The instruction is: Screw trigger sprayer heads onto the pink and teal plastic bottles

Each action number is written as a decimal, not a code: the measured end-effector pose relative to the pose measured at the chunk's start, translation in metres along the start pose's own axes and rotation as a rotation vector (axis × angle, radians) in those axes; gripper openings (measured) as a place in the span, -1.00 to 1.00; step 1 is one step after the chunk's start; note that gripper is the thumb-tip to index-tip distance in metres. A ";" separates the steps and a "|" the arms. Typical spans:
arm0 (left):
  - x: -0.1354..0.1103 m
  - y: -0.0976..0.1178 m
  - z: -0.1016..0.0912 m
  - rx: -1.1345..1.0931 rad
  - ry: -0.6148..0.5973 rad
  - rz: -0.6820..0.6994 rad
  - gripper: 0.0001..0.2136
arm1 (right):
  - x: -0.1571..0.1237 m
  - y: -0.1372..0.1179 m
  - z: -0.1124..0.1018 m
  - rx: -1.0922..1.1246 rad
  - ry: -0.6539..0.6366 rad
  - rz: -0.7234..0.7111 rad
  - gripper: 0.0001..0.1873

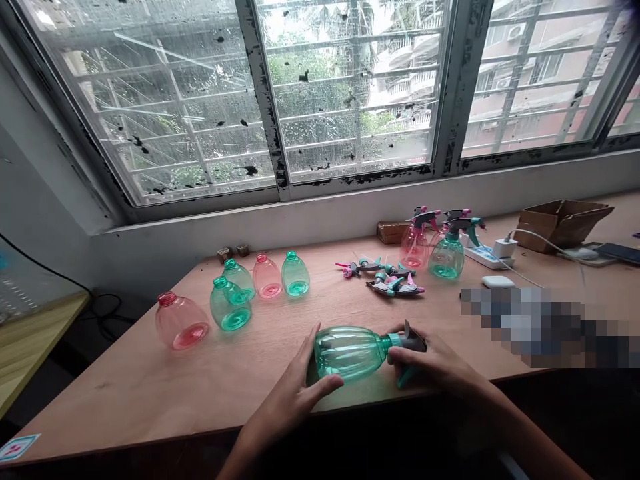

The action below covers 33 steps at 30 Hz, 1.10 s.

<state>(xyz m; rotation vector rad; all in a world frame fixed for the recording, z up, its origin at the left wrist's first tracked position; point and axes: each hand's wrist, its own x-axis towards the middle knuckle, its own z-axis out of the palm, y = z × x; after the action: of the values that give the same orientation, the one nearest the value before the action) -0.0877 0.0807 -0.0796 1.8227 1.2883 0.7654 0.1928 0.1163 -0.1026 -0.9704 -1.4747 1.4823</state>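
Grey sprayer (413,338) on bottle (350,351), half under right hand (436,365).

We see a see-through green bottle (350,350) with a teal neck and a dark grey trigger head (414,339), on a light reddish-brown wooden table (150,387). To the left of that bottle and beyond it we count two clear pink bottles (180,323) and three clear green bottles (230,305). Beyond it to the right lie loose spray heads (393,280) in teal, pink and grey, then a pink spray bottle (414,245) and a green spray bottle (447,257), a white power strip (483,257) and a brown cardboard box (563,223). Far behind the bottle, the window frame (265,100) is grey-white, blotched with black.
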 end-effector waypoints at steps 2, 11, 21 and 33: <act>0.001 0.000 0.001 0.010 0.010 0.036 -0.16 | 0.000 0.000 0.001 0.010 0.013 0.001 -0.56; 0.007 -0.012 0.007 -0.053 0.084 0.100 -0.02 | 0.001 0.001 0.000 -0.019 0.029 0.000 -0.54; 0.000 -0.003 0.004 -0.092 -0.006 0.050 -0.04 | 0.001 0.003 -0.002 -0.015 0.023 0.004 -0.53; 0.000 0.000 0.006 -0.172 -0.046 0.051 0.03 | 0.000 0.003 -0.001 -0.034 0.040 0.005 -0.51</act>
<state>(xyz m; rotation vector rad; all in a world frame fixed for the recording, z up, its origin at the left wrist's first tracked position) -0.0828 0.0795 -0.0829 1.7304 1.1151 0.8307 0.1939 0.1169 -0.1059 -1.0192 -1.4740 1.4381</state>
